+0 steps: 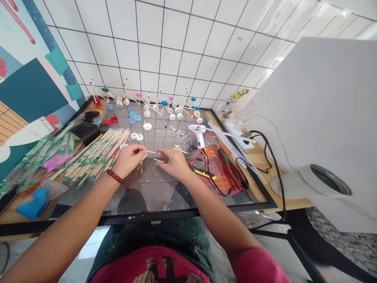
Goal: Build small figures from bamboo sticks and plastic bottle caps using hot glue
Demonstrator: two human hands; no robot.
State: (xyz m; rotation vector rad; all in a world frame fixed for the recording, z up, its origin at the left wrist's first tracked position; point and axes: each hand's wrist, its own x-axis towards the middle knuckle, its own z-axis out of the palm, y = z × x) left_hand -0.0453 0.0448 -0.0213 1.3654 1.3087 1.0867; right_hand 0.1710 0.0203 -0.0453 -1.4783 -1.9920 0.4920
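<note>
My left hand (129,159), with a beaded bracelet on its wrist, pinches a thin wooden stick (151,152) that points to the right. A white disc shows partly below those fingertips. Just across from the stick's free end is my right hand (174,162), thumb and forefinger apart. A short pale stick piece (159,160) lies in the gap by the thumb; whether it touches the hand I cannot tell. Beyond the hands are a pair of white bottle caps (137,136) and another white cap (147,126). Cut stick pieces (180,149) lie beside my right hand.
Small stick-and-cap models (165,104) line the back by the tiled wall. A white glue gun (198,133) stands right, its cord running forward past a yellow cutter (205,173) and red-handled pliers (232,171). Wrapped chopsticks (97,155) pile up left. Blue caps (132,118) sit behind.
</note>
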